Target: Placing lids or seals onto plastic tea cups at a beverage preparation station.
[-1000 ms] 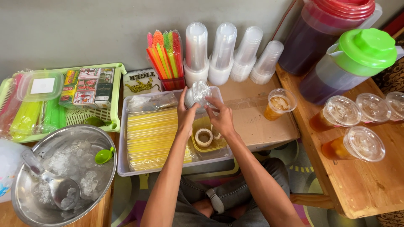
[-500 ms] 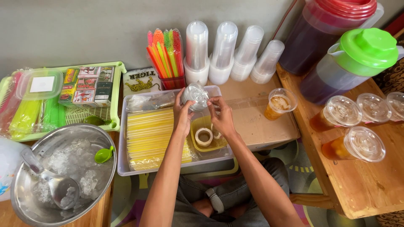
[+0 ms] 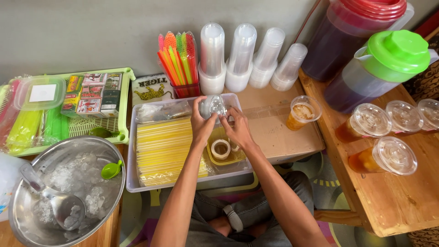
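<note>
— What's in your grip?

— Both hands on a clear plastic lid (image 3: 214, 105): left hand (image 3: 201, 124) closed around its near edge, right hand (image 3: 237, 128) pinching the other side. A moment ago it sat lower, over the clear tray (image 3: 132, 178); now it's lifted toward the wall.

— Anything crowding you?

— Tape rolls (image 3: 222, 148) just beneath, yellow straws (image 3: 160, 151) to my left, cup stacks (image 3: 242, 57) beyond, an open tea cup (image 3: 303, 112) to my right.

Head view, steeply downward, close above tray (image 3: 137, 183)
</note>
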